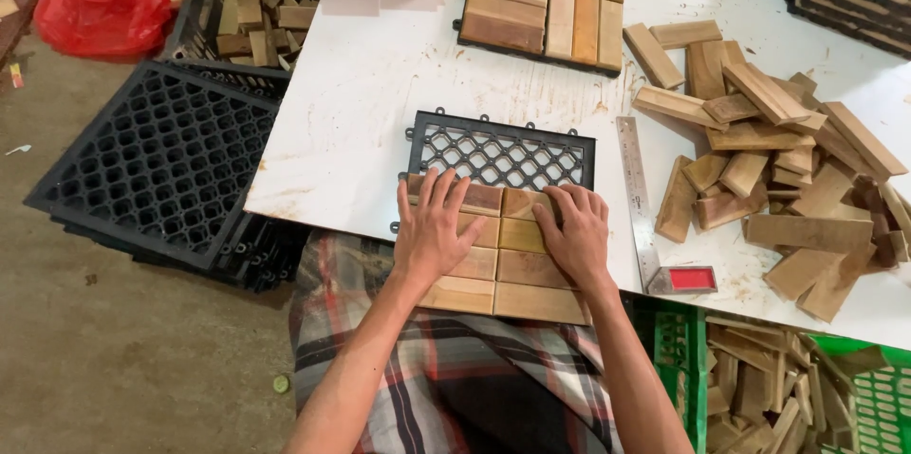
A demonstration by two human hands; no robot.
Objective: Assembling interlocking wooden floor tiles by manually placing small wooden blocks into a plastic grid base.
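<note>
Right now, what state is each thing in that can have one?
Left hand: flat on wooden slats.
Right hand: flat on wooden slats.
Black grid tile: partly covered by wooden slats.
Finished tile: fully slatted.
Loose wood pieces: heaped.
Metal square: lying flat.

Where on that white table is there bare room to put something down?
The widest bare patch of the white table lies left of the black grid base, below the finished wooden tile. A narrower strip runs between those two. The right side is crowded with loose wood blocks beyond the steel square.
</note>
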